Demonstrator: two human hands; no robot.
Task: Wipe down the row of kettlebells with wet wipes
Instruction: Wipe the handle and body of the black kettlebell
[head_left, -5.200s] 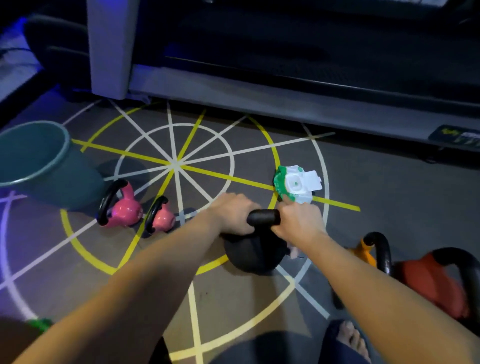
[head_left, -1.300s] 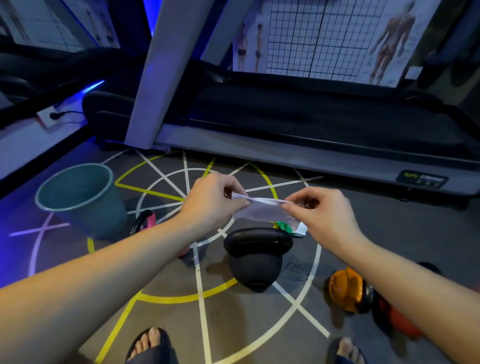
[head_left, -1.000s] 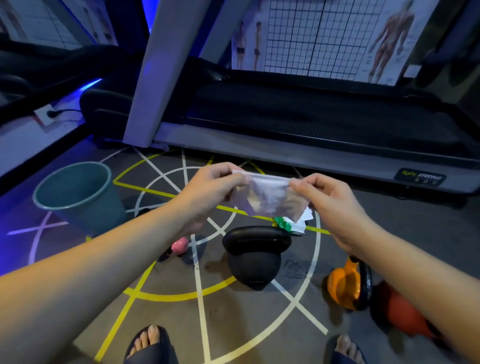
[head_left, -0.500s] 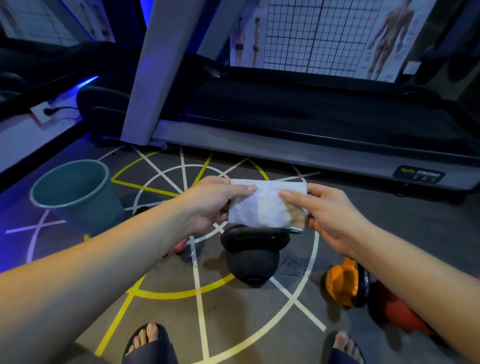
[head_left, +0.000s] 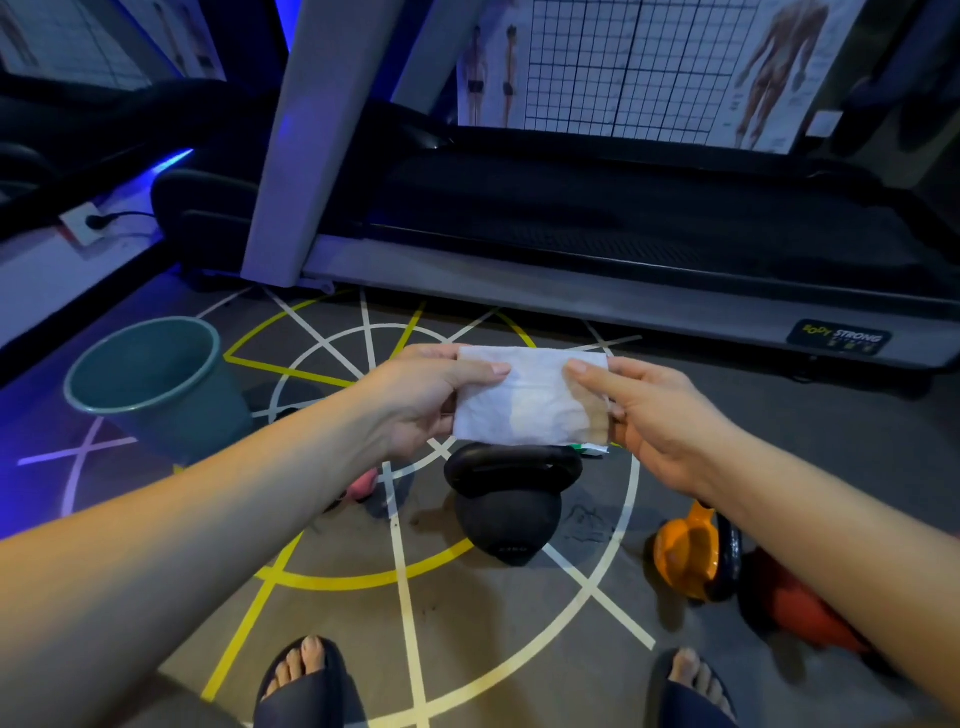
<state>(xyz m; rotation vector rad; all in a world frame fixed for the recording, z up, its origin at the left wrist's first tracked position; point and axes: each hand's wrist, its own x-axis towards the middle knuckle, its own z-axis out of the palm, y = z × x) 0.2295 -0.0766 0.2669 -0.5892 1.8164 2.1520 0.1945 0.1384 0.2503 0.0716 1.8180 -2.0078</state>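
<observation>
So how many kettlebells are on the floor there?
4: a black kettlebell below the wipe, an orange kettlebell and a red kettlebell by the right forearm, and a pink kettlebell peeking past the left forearm. More may hide behind the arms.

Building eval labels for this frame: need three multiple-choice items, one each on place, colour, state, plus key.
1. Where is the teal bucket relative to the black kettlebell? A) left B) right C) on top
2. Colour of the kettlebell just right of the black one? A) green B) white C) orange
3. The wet wipe is: A) balled in one fist B) spread between both hands C) draped on a handle

Key: 1 A, the bucket stands well to its left. 2 C, the orange kettlebell sits there. 3 B, left hand and right hand each pinch an edge.
</observation>
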